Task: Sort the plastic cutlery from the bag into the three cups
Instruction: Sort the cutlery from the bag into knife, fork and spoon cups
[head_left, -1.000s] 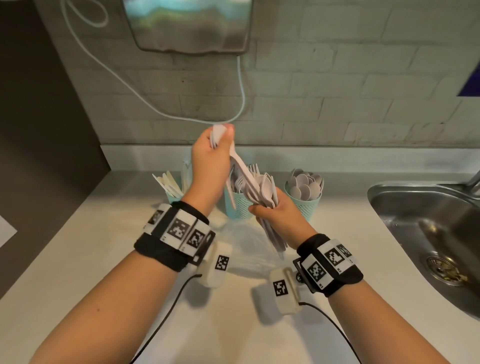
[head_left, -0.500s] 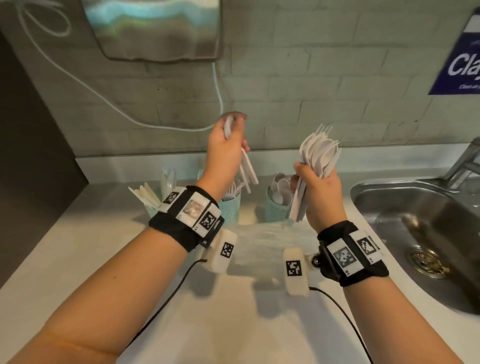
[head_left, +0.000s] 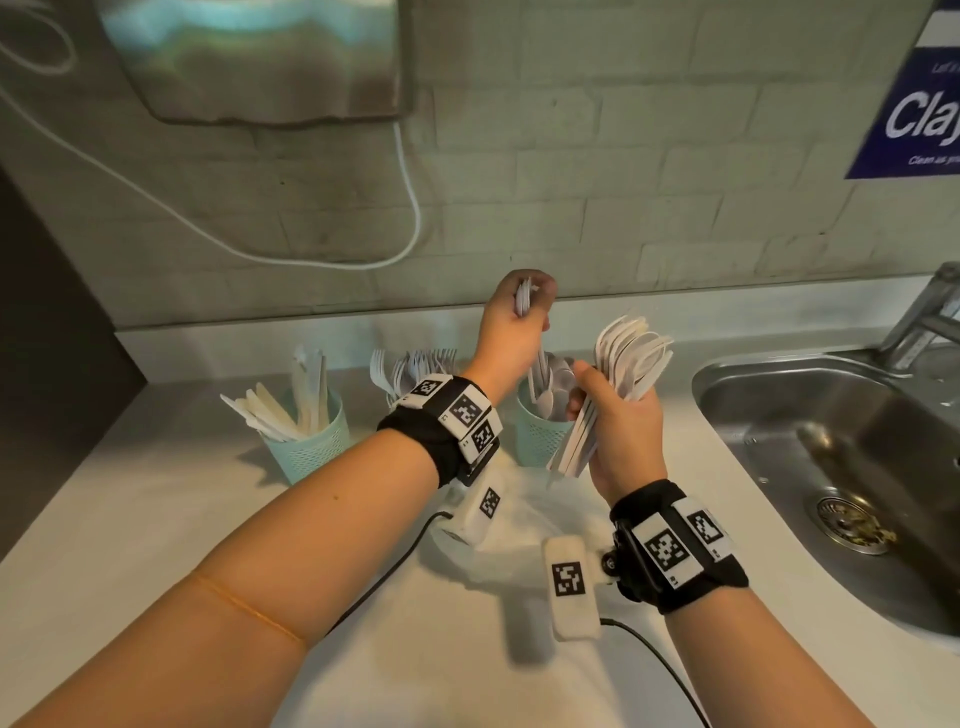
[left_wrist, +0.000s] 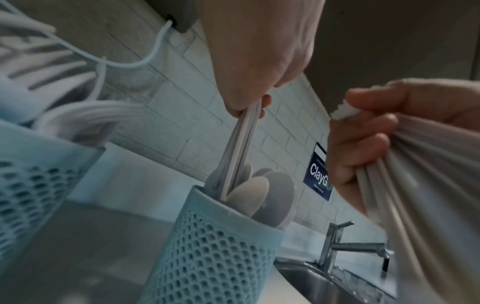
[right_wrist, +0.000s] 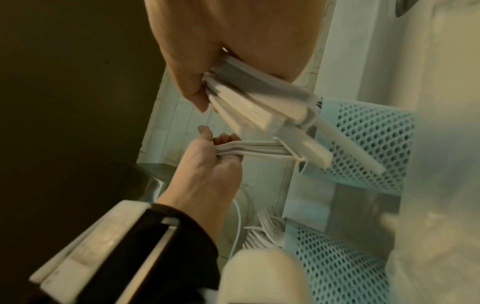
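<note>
the left hand (head_left: 511, 332) was raised over the right-hand mint cup (head_left: 535, 436), its fingertips pinched together on the handle ends of a few white plastic spoons (left_wrist: 240, 144). those spoons hung straight down from the pinch, and in the left wrist view their lower ends were already inside the cup's rim, among the spoon bowls (left_wrist: 265, 195) standing there. just beside that grip, on its sink side and a little lower, the right hand (head_left: 621, 431) was curled tight round a thick bundle of white cutlery (head_left: 623, 374). the bundle's heads fanned up and away above the fist, the handles stuck out below it, close to the cup's wall; which kinds were in the bundle could not be told for sure. the two hands were near each other but not touching.

further out from the left hand's grip, beyond its wrist, stood the middle cup (right_wrist: 337, 267) with forks (head_left: 415, 364) in it, and past that the far cup (head_left: 306, 452) holding knives (head_left: 280, 410). under both wrists, on the pale counter (head_left: 156, 519), lay the clear plastic bag (head_left: 519, 514), flat and crumpled. a steel sink (head_left: 831, 457) sat off to the right hand's outer side.
</note>
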